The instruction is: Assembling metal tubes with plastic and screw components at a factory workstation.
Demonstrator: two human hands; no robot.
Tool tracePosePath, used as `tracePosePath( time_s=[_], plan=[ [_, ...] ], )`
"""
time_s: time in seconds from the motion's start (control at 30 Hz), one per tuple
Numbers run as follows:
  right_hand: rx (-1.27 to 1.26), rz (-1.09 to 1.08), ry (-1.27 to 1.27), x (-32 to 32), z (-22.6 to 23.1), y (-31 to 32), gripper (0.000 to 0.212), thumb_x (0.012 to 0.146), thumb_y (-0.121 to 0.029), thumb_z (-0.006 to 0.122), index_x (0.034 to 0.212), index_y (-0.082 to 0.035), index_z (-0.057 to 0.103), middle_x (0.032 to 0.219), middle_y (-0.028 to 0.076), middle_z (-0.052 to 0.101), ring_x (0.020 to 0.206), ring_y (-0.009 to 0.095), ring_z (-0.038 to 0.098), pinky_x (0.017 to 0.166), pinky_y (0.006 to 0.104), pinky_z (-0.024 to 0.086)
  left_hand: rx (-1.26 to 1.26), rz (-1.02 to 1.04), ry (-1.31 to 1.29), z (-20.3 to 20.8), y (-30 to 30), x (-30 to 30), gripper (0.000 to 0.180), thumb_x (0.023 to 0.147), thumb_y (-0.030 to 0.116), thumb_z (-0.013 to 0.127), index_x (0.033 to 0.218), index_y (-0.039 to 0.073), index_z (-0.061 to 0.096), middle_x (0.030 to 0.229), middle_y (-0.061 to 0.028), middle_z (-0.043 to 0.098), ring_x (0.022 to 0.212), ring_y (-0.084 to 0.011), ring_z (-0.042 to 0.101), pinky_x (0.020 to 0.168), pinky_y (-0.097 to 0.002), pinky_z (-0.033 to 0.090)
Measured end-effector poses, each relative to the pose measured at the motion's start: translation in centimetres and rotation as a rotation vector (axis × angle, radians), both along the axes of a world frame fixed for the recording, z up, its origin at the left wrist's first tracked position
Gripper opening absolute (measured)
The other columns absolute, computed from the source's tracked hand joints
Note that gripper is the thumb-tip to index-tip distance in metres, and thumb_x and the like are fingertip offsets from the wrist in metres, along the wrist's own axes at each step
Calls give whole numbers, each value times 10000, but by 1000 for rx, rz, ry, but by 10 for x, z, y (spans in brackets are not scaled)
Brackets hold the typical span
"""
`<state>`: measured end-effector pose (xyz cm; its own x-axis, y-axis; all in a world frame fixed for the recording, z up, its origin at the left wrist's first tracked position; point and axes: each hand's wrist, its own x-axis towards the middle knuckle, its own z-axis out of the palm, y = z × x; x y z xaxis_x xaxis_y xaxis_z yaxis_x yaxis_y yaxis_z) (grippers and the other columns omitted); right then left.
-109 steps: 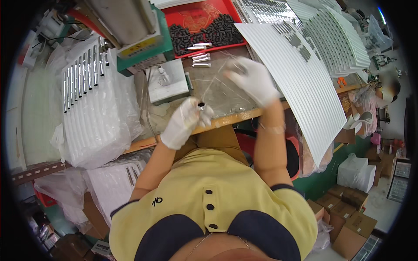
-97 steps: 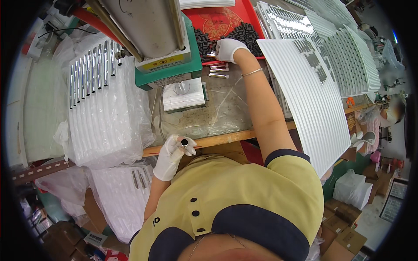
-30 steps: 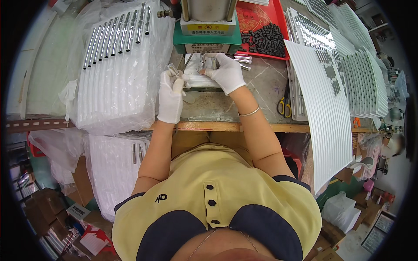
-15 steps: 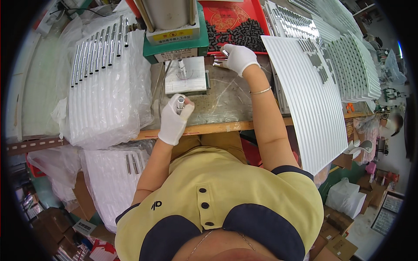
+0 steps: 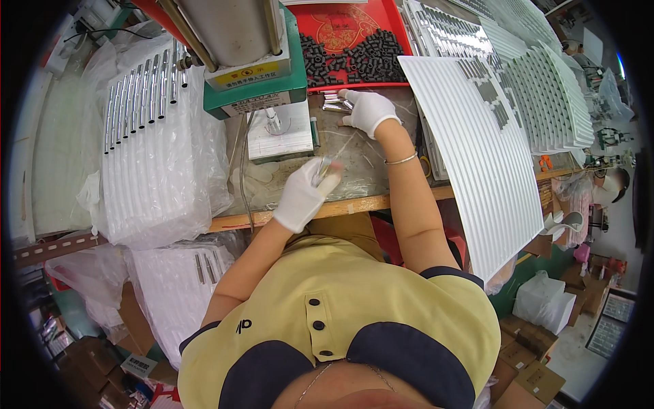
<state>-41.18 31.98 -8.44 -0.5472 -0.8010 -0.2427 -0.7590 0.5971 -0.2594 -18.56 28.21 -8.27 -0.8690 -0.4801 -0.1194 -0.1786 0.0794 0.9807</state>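
Note:
My left hand [image 5: 300, 199], in a white glove with bare fingertips, is closed on a short shiny metal tube [image 5: 321, 168] above the bench's front edge; motion blurs it. Farther off, my gloved right hand [image 5: 372, 113] has its thumb and forefinger apart. It is beside a few short metal tubes [image 5: 334, 102] lying in front of a red tray [image 5: 407, 48]. Left of that hand is a press [image 5: 255, 95] with a green and white head. Under it, a metal post [image 5: 273, 120] stands upright on a pale metal block [image 5: 283, 142].
Black plastic fittings [image 5: 361, 63] fill the tray's near part. On the left, long chrome tubes [image 5: 139, 92] lie on plastic-wrapped white foam [image 5: 160, 177]. A ribbed white sheet [image 5: 470, 163] overhangs the bench on the right. A cable [image 5: 243, 170] runs down by the press.
My left hand has moved right, away from the press block, with the metal tube. My right hand has drawn slightly nearer and its fingers have parted. The whole view has shifted a little.

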Motion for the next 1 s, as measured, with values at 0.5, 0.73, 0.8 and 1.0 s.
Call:
tracePosePath(
  time_s=[0.5,0.73,0.8,1.0],
  plan=[
    [51,19,19,-16,2,-2,623,691,-389,685,1249,-151,542,1033,147,645,933,305,626,810,388,496,728,480,222,-45,-16,-129,703,819,25,515,1403,81,127,635,-23,458,489,-108,460,424,-224,381],
    [-37,28,-54,-20,-6,9,590,696,-380,681,1218,-130,566,1035,142,647,931,302,627,813,381,493,839,540,201,-45,-28,-142,623,812,-14,465,1372,130,233,597,-25,442,424,-121,429,359,-226,329],
    [-4,60,0,-14,2,8,524,709,-348,668,1173,-118,588,1014,147,651,927,306,627,802,389,495,842,521,195,-50,-28,-139,604,821,12,469,1367,126,237,610,-26,446,435,-120,436,368,-227,337],
    [142,82,44,-7,9,-19,351,738,-228,631,1052,-70,620,992,172,652,937,308,634,782,409,506,852,479,243,-48,-21,-131,612,816,11,470,1373,59,221,607,-14,439,445,-104,424,379,-224,325]
  ],
)
